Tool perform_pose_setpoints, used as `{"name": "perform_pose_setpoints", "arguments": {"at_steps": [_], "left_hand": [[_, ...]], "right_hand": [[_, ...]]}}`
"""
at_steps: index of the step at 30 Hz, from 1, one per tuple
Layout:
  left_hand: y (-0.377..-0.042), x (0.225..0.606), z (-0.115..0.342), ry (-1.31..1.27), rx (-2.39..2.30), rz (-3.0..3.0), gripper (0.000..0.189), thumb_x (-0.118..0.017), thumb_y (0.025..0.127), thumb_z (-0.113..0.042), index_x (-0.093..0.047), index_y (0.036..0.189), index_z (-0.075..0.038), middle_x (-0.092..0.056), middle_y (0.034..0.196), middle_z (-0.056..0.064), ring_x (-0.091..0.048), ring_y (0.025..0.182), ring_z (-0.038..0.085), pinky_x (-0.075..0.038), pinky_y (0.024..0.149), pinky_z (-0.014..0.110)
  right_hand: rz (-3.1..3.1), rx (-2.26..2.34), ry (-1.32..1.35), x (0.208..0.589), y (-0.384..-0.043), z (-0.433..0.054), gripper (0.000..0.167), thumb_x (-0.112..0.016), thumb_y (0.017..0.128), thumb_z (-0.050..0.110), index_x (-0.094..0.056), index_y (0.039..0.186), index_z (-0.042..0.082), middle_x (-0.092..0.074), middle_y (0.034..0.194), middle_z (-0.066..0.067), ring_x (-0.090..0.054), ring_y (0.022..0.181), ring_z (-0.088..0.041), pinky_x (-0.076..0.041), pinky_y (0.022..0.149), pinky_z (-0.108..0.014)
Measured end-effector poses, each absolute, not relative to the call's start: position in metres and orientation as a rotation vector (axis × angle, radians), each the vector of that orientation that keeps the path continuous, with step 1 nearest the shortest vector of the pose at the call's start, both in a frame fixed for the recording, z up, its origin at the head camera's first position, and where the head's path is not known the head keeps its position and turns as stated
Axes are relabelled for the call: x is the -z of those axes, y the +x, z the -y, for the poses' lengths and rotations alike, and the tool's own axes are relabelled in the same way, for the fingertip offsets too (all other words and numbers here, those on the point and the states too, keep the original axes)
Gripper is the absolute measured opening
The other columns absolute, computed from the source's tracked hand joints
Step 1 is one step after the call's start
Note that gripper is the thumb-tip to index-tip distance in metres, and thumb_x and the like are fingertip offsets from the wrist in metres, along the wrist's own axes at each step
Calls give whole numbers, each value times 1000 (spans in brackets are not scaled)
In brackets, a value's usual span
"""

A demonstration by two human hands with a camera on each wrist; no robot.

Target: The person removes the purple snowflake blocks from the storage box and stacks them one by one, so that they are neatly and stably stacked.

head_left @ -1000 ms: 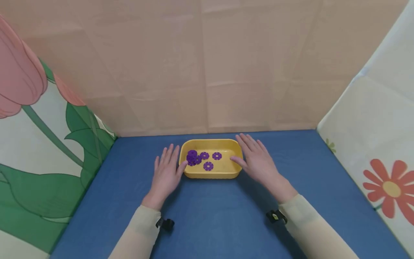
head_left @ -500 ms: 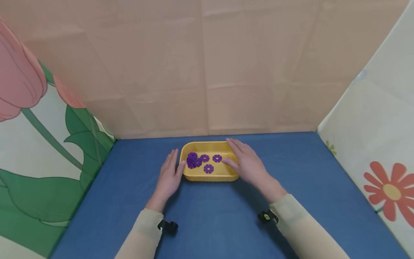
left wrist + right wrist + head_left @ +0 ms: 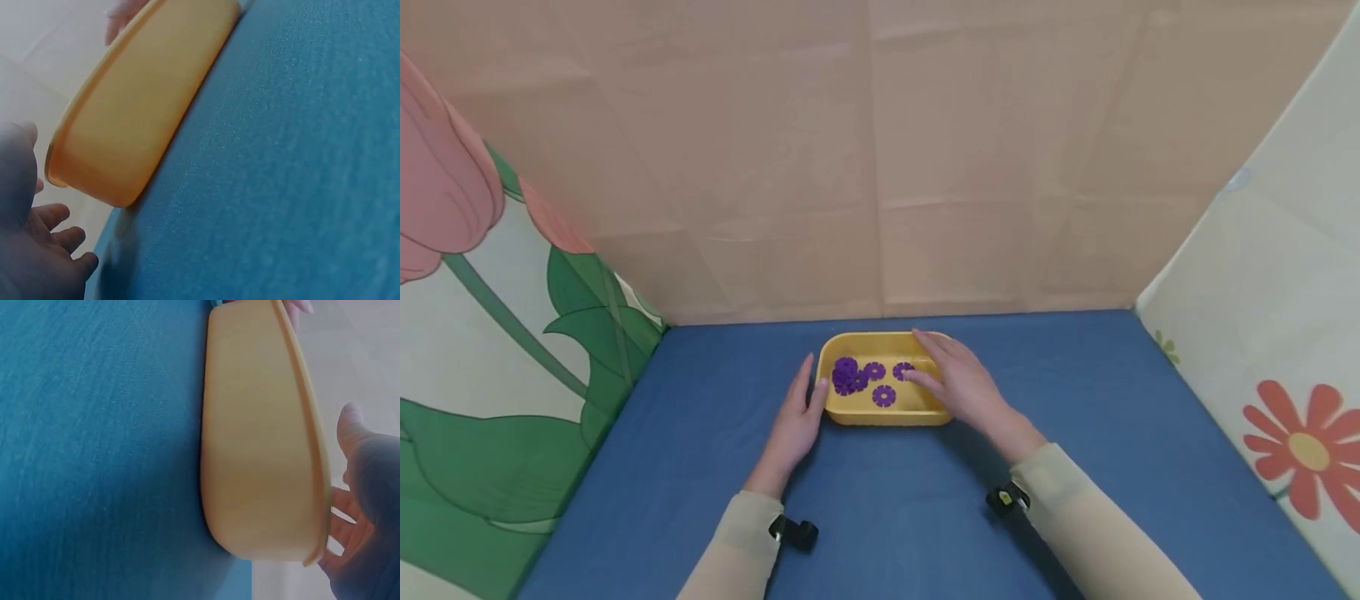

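I see left hand (image 3: 793, 421) and right hand (image 3: 967, 386), fingers relaxed, flanking the yellow tray (image 3: 886, 418); purple discs (image 3: 844, 377) lie inside, between the fingers, the tray not yet gripped or lifted.

Left arm (image 3: 730, 546) and right arm (image 3: 1101, 521) both reach forward, angled inward, pale long sleeves on each. Left hand (image 3: 795, 421): on edge, palm facing inward, fingers near straight, thumb (image 3: 818, 395) held off them. Right hand (image 3: 967, 385): back of hand up, angled over to the left, fingers extended, relaxed, thumb spread toward the left side. Hands well apart, roughly facing each other.
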State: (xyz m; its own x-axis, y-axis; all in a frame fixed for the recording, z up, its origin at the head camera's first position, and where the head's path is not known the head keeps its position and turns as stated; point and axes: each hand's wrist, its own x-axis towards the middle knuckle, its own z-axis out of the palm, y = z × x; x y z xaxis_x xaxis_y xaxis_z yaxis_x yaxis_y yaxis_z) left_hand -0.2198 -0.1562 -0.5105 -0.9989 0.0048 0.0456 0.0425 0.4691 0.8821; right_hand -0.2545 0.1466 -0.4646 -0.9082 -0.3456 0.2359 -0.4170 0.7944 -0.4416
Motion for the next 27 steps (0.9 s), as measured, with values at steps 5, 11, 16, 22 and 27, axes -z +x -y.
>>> {"name": "perform_pose_setpoints", "arguments": {"at_steps": [5,11,16,22,27], "left_hand": [[-220,518,157,-51,1626,2637,68,-45,120,-47,-20,179,-27,-20,183,5,-16,168,35,-15,134,61],[-221,521,158,-84,1674,2621,69,-46,120,-48,-18,179,-27,-19,184,2,-15,168,31,-15,134,60],[-221,524,158,-79,1681,2614,69,-47,120,-46,-18,179,-25,-21,183,3,-17,168,32,-16,134,60],[-221,524,158,-61,1681,2609,72,-44,118,-56,-17,179,-31,-23,183,2,-20,168,32,-18,134,60],[-222,523,158,-27,1690,2615,75,-43,116,-62,-17,179,-32,-23,183,2,-20,168,32,-18,134,59]], "right_hand": [[2816,-766,632,472,-256,-144,79,-70,109,49,-40,172,12,-49,168,-18,-43,155,-44,-32,128,-65],[2784,-760,649,478,-261,-141,76,-71,109,47,-44,170,12,-53,166,-15,-45,154,-41,-30,130,-61],[2758,-757,696,479,-263,-140,76,-75,107,46,-48,168,11,-55,164,-15,-46,154,-41,-32,129,-61],[2751,-756,764,476,-266,-136,78,-78,104,46,-49,167,11,-54,165,-15,-46,154,-40,-35,127,-62],[2807,-745,782,468,-267,-132,80,-81,103,43,-49,167,7,-53,165,-19,-48,152,-43,-38,125,-63]]}}
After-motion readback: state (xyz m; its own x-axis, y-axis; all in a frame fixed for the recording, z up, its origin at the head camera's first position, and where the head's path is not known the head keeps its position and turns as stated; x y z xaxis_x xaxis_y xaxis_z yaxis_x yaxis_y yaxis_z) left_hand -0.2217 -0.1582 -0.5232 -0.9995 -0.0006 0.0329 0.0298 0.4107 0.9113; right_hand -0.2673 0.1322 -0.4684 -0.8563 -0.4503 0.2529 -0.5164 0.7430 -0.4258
